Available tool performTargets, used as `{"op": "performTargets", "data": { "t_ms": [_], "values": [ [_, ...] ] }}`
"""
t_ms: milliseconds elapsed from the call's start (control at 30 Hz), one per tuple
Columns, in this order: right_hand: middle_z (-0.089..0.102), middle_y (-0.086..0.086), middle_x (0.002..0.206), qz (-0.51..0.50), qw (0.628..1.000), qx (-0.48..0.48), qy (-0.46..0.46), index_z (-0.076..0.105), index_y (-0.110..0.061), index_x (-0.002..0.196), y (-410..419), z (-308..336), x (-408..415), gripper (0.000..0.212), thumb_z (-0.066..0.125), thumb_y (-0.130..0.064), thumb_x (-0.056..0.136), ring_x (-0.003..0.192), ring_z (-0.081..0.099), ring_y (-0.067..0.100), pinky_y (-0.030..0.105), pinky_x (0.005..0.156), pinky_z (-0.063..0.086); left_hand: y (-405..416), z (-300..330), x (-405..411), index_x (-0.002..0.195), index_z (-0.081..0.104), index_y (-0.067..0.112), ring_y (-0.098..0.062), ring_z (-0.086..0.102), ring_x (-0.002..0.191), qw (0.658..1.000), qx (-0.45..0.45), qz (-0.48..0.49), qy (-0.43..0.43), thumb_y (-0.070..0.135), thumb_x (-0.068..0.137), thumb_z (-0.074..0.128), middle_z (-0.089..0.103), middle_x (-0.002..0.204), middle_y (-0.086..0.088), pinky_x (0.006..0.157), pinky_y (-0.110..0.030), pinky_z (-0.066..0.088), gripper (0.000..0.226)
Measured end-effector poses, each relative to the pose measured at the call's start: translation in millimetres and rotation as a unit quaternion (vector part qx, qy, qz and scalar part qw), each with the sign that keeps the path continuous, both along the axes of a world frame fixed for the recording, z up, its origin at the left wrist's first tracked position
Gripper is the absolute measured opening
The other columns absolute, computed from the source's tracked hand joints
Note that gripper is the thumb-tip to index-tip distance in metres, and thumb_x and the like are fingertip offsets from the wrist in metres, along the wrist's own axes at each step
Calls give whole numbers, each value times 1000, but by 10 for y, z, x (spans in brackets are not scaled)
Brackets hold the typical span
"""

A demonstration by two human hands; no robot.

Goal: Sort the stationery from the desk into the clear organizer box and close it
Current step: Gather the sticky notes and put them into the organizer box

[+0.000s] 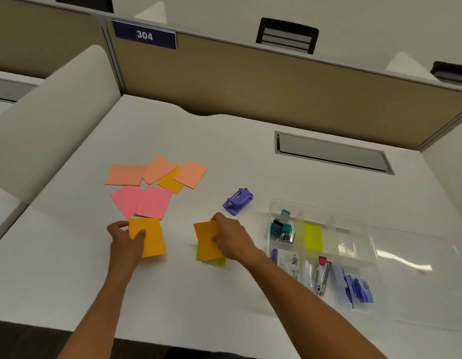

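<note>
My left hand grips an orange sticky-note pad by its left edge, low on the white desk. My right hand pinches another orange pad that lies over a yellow-green pad. Beyond them lie two pink pads and several salmon and orange pads. A purple hole punch sits between the pads and the clear organizer box, which stands open at the right. The box holds a teal stapler, a yellow-green pad, a pink-tipped staple remover and blue packets.
The box's clear lid lies flat to the right of the box. A grey cable flap is set into the desk behind it. A tan partition with a "304" sign runs along the back, and a white divider bounds the left.
</note>
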State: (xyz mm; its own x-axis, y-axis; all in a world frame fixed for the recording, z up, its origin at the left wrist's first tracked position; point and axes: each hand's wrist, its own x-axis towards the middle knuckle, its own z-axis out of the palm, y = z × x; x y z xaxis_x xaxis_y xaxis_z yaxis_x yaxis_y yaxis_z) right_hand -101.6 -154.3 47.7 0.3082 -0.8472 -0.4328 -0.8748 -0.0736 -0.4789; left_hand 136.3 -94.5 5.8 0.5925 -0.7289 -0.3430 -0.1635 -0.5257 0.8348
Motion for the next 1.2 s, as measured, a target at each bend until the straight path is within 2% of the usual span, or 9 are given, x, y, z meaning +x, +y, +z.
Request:
{"op": "performTargets", "data": {
  "t_ms": [133,233,367,467,600,833,1067,1133,1200],
  "values": [
    [50,8,140,-55,997,-20,-53,40,-26,138,46,186,-313,47,60,-25,96,118,54,28,37,92,47,-62,140,-328,116,26,30,-37,59,94,998,-34,-54,-3,13,90,61,58,110,-22,77,-45,48,47],
    [51,6,137,-104,989,-37,-103,38,-29,137,64,317,-604,48,61,-28,95,115,55,29,41,90,50,-164,276,-612,115,38,33,-33,58,92,991,-66,-114,-14,14,91,60,59,107,-14,74,-41,47,38],
    [47,3,138,-181,968,-61,-161,38,-33,136,74,494,-1090,48,62,-26,94,113,52,25,33,81,46,-329,430,-1093,116,47,33,-24,57,92,976,-102,-190,-13,16,93,57,56,113,-3,70,-36,46,30],
    [49,2,132,-220,954,-104,-173,40,-32,134,76,581,-1524,44,59,-20,96,103,49,19,31,79,44,-447,540,-1490,115,51,33,-23,58,92,960,-131,-246,-16,16,94,57,58,110,-2,67,-32,46,28],
    [44,-4,119,-272,938,-138,-162,39,-30,134,85,611,-2061,43,57,-16,98,100,50,20,29,74,45,-550,640,-1978,119,52,31,-20,56,96,934,-146,-325,-26,20,96,55,53,118,4,73,-29,48,26],
    [48,8,134,-310,931,-149,-122,37,-24,138,66,516,-2623,48,58,-12,96,99,46,18,32,79,44,-637,675,-2537,115,52,35,-8,55,88,901,-142,-408,-35,24,95,57,52,119,7,68,-24,50,24],
    [52,16,131,-300,942,-120,-87,34,-24,143,-82,267,-2700,52,56,-12,97,94,50,22,36,81,48,-597,690,-2881,118,53,31,-6,54,82,888,-134,-438,-34,23,94,58,52,120,7,67,-18,46,26],
    [51,18,135,-283,950,-98,-85,28,-22,148,-118,229,-2670,59,56,-10,97,101,55,27,38,87,49,-571,692,-2933,117,53,32,-4,53,83,889,-134,-436,-36,22,94,58,51,117,9,67,-17,45,25],
    [42,17,147,-257,960,-77,-82,15,-19,155,-147,209,-2636,72,56,-8,97,125,49,33,39,99,44,-551,688,-2965,116,53,33,-4,52,85,890,-131,-435,-39,22,95,57,51,116,10,69,-17,45,24]
  ]
}}
